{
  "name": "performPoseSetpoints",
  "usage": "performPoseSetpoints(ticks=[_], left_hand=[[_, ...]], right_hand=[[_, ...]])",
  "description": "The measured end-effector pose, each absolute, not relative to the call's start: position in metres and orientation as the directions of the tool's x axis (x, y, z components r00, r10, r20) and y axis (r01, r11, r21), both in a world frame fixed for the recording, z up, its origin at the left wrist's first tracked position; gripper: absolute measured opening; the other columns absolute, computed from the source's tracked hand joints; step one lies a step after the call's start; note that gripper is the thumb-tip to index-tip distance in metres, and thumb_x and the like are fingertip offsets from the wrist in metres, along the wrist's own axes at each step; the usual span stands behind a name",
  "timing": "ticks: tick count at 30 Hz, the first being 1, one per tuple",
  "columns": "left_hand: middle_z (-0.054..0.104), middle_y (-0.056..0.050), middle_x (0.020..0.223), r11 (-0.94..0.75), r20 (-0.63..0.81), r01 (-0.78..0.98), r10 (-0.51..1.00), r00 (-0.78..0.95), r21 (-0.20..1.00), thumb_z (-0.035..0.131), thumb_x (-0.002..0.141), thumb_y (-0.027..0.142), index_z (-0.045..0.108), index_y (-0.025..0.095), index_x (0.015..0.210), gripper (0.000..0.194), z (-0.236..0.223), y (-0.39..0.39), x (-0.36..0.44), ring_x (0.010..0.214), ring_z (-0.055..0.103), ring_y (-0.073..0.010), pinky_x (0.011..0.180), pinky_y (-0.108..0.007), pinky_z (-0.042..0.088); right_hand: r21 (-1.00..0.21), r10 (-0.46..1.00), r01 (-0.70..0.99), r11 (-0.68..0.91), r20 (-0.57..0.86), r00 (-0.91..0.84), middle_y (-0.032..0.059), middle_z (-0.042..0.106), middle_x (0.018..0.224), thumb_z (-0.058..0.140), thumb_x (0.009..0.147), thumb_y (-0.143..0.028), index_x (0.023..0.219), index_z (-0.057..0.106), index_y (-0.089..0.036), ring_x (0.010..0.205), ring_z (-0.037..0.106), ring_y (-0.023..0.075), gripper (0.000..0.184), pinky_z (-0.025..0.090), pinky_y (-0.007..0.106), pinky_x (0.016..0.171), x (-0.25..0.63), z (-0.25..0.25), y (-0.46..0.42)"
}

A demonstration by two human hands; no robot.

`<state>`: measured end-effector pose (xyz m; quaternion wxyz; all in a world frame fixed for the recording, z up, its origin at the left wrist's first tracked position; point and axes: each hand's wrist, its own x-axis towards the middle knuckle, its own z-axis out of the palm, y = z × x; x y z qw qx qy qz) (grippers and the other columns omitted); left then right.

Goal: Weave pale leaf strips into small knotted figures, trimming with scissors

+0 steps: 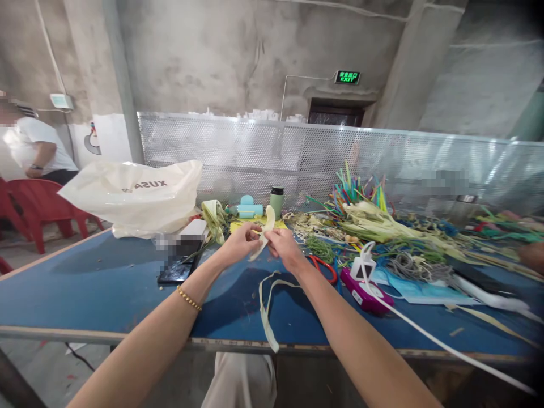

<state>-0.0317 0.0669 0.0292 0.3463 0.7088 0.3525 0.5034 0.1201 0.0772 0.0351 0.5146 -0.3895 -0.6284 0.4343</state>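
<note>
Between my two hands, above the blue table, is a pale strip of corn husk (269,220), its upper end curling up past the fingers. My left hand (242,243) pinches it from the left, fingertips closed around its lower part. From the right, my right hand (284,245) grips the same strip with thumb and forefinger. Below the hands a long thin husk strip (266,320) lies looped on the table, one end at the front edge. Red-handled scissors (325,268) lie partly hidden behind my right wrist.
A white plastic bag (131,195), a dark phone (176,269) and a green bottle (276,202) stand left and behind. To the right are a husk bundle (378,222), a purple power strip (366,292) with a white cable, and a blue mask (429,290). A person (40,144) is at far left.
</note>
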Motion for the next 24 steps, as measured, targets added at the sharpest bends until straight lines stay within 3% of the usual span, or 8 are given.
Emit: performPoseSetpoints(ticks=[4, 9, 12, 14, 17, 20, 22, 24], left_hand=[[0.054, 0.004, 0.066, -0.608, 0.529, 0.223, 0.783, 0.328, 0.761, 0.060, 0.070, 0.017, 0.056, 0.013, 0.110, 0.040, 0.024, 0.064, -0.027, 0.056, 0.047, -0.0092, 0.053, -0.021, 0.035], [0.046, 0.004, 0.057, -0.619, 0.590, 0.423, 0.778, 0.215, 0.662, 0.053, 0.071, 0.015, 0.056, 0.015, 0.071, 0.002, 0.022, 0.061, -0.022, 0.055, 0.039, -0.0095, 0.053, -0.023, 0.029], [0.044, 0.004, 0.052, -0.568, 0.573, 0.470, 0.806, 0.151, 0.676, 0.051, 0.072, 0.019, 0.052, 0.017, 0.059, 0.013, 0.024, 0.062, -0.023, 0.054, 0.038, -0.0103, 0.052, -0.024, 0.026], [0.045, 0.003, 0.051, -0.514, 0.527, 0.391, 0.846, 0.083, 0.764, 0.053, 0.073, 0.026, 0.053, 0.017, 0.058, 0.018, 0.026, 0.063, -0.025, 0.052, 0.039, -0.0105, 0.051, -0.024, 0.026], [0.048, 0.002, 0.052, -0.362, 0.363, 0.030, 0.931, -0.022, 0.932, 0.061, 0.069, 0.037, 0.053, 0.017, 0.061, 0.023, 0.030, 0.063, -0.026, 0.050, 0.043, -0.0111, 0.050, -0.024, 0.030], [0.056, 0.000, 0.058, -0.244, 0.250, -0.257, 0.968, -0.012, 0.935, 0.065, 0.063, 0.038, 0.054, 0.016, 0.069, 0.025, 0.032, 0.063, -0.025, 0.051, 0.050, -0.0128, 0.051, -0.025, 0.037], [0.056, 0.000, 0.060, -0.257, 0.263, -0.244, 0.965, -0.007, 0.935, 0.065, 0.065, 0.039, 0.054, 0.016, 0.072, 0.027, 0.031, 0.062, -0.025, 0.051, 0.049, -0.0121, 0.050, -0.025, 0.038], [0.053, 0.002, 0.058, -0.336, 0.336, -0.115, 0.942, -0.017, 0.935, 0.062, 0.070, 0.042, 0.052, 0.016, 0.070, 0.027, 0.029, 0.063, -0.024, 0.051, 0.046, -0.0107, 0.050, -0.023, 0.035]], right_hand=[[-0.967, 0.957, -0.046, 0.249, 0.254, -0.143, -0.0093, 0.030, 0.031, 0.052, 0.068, -0.025, 0.050, 0.037, -0.022, 0.026, 0.027, 0.0059, 0.024, 0.023, 0.021, 0.030, 0.120, 0.039, 0.071], [-0.965, 0.927, -0.015, 0.263, 0.257, -0.274, -0.0101, 0.028, 0.031, 0.053, 0.070, -0.028, 0.050, 0.038, -0.022, 0.026, 0.027, 0.0053, 0.027, 0.024, 0.020, 0.032, 0.117, 0.037, 0.067], [-0.954, 0.919, 0.037, 0.297, 0.275, -0.281, -0.0101, 0.029, 0.032, 0.054, 0.071, -0.027, 0.051, 0.041, -0.021, 0.026, 0.028, 0.0051, 0.025, 0.023, 0.020, 0.032, 0.117, 0.036, 0.068], [-0.952, 0.921, 0.043, 0.304, 0.282, -0.268, -0.0105, 0.029, 0.032, 0.056, 0.071, -0.028, 0.051, 0.043, -0.020, 0.026, 0.028, 0.0049, 0.025, 0.021, 0.020, 0.032, 0.117, 0.037, 0.067], [-0.963, 0.916, -0.039, 0.268, 0.267, -0.299, -0.0107, 0.030, 0.035, 0.058, 0.070, -0.029, 0.051, 0.044, -0.020, 0.027, 0.026, 0.0042, 0.025, 0.022, 0.020, 0.032, 0.117, 0.039, 0.066], [-0.960, 0.896, -0.101, 0.260, 0.279, -0.344, -0.0097, 0.032, 0.036, 0.057, 0.071, -0.031, 0.050, 0.043, -0.019, 0.028, 0.027, 0.0040, 0.027, 0.023, 0.019, 0.032, 0.116, 0.039, 0.065], [-0.951, 0.903, -0.026, 0.307, 0.299, -0.309, -0.0081, 0.036, 0.036, 0.058, 0.071, -0.030, 0.052, 0.046, -0.019, 0.029, 0.032, 0.0050, 0.025, 0.025, 0.019, 0.032, 0.116, 0.039, 0.066], [-0.938, 0.909, 0.050, 0.342, 0.317, -0.271, -0.0054, 0.048, 0.042, 0.060, 0.068, -0.026, 0.061, 0.055, -0.017, 0.033, 0.040, 0.0072, 0.012, 0.030, 0.019, 0.033, 0.118, 0.039, 0.068]])
